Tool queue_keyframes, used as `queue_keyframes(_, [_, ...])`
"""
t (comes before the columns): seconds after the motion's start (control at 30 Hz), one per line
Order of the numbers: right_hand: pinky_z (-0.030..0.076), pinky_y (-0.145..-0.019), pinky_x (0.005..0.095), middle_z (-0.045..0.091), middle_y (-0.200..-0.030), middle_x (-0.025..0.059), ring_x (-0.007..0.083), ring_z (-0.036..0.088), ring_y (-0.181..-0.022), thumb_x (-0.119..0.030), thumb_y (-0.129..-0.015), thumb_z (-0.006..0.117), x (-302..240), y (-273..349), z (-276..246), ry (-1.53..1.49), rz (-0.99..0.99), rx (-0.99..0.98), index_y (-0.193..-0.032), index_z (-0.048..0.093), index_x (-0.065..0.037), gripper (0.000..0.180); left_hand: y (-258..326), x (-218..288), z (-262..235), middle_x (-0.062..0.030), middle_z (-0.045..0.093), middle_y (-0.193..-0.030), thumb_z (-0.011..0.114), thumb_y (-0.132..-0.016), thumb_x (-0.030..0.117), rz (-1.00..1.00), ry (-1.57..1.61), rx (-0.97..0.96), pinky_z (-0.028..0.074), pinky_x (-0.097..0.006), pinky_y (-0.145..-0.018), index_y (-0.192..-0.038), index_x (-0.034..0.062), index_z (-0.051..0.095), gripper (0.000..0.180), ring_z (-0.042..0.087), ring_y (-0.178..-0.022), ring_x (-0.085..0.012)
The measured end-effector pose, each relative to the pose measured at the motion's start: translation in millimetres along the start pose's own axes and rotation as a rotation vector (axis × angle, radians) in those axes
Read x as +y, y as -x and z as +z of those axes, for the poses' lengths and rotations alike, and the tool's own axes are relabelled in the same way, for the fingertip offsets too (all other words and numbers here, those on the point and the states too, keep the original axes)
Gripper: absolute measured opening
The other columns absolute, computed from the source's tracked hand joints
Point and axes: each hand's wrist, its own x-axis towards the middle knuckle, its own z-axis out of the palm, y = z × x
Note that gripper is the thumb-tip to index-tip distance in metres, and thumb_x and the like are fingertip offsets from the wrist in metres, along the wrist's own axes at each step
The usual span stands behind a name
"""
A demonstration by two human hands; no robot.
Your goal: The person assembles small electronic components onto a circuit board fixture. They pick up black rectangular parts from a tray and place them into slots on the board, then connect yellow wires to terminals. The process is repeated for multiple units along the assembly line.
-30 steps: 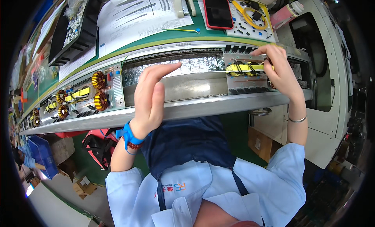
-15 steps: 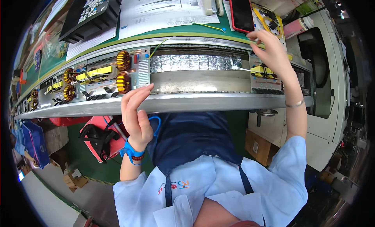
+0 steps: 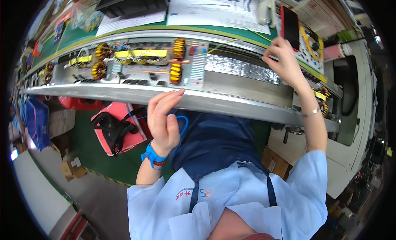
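My left hand (image 3: 165, 120) is open, its fingers stretched out at the front metal rail (image 3: 231, 106) of the track. It wears a blue wrist strap (image 3: 153, 156) with a cord. Just beyond it lies a circuit board (image 3: 197, 70) with copper-wound ring coils (image 3: 175, 72) and a yellow-taped transformer (image 3: 140, 54). Over the far rail, my right hand (image 3: 284, 62) is closed with thumb and forefinger close together; whatever is between them is too small to make out. A yellow-green wire (image 3: 258, 34) runs behind this hand, its end hidden.
Beyond the track are paper sheets (image 3: 210, 11), a black bin (image 3: 132, 4), a red-edged phone (image 3: 290, 27) and a white board with a yellow loop (image 3: 311, 48). A pale machine (image 3: 350, 128) stands at the right end, with a crank handle (image 3: 293, 132) under the rail.
The view has swung, so the bench appears farther right. My right hand has shifted left relative to the phone, over the wire's end, and its fingers have curled in. My left hand remains open.
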Motion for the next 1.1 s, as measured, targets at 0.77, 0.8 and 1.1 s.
queue_keyframes(0.77, [0.048, -0.065, 0.0339, 0.063, -0.083, 0.0115, 0.0216, 0.060, -0.073, -0.032, -0.080, 0.072, -116.7, -15.7, 99.4, -0.565, 0.636, 0.356, -0.102, 0.057, 0.000, 0.041, 12.0, -34.5, -34.9, -0.0165, 0.065, -0.111, 0.044, -0.087, 0.007, -0.020, -0.022, 0.036, 0.045, -0.040, -0.089, -0.106, -0.0033, 0.059, 0.027, 0.058, -0.100, -0.0325])
queue_keyframes(0.8, [0.048, -0.064, 0.0337, 0.063, -0.082, 0.0111, 0.0209, 0.061, -0.073, -0.032, -0.081, 0.071, -116.2, -18.4, 97.2, -0.566, 0.617, 0.366, -0.102, 0.057, 0.001, 0.041, 13.0, -36.3, -35.9, -0.0166, 0.065, -0.111, 0.044, -0.087, 0.007, -0.021, -0.020, 0.040, 0.045, -0.040, -0.089, -0.106, -0.0033, 0.059, 0.027, 0.058, -0.100, -0.0325])
queue_keyframes(1.1, [0.047, -0.069, 0.0367, 0.063, -0.082, 0.0094, 0.0268, 0.061, -0.080, -0.014, -0.087, 0.060, -129.0, -44.1, 87.8, -0.129, 0.128, 0.324, -0.109, 0.061, -0.004, 0.024, 13.9, -42.0, -54.2, -0.0170, 0.065, -0.111, 0.044, -0.086, 0.006, -0.016, -0.036, 0.050, 0.045, -0.041, -0.089, -0.106, -0.0032, 0.059, 0.027, 0.057, -0.099, -0.0330])
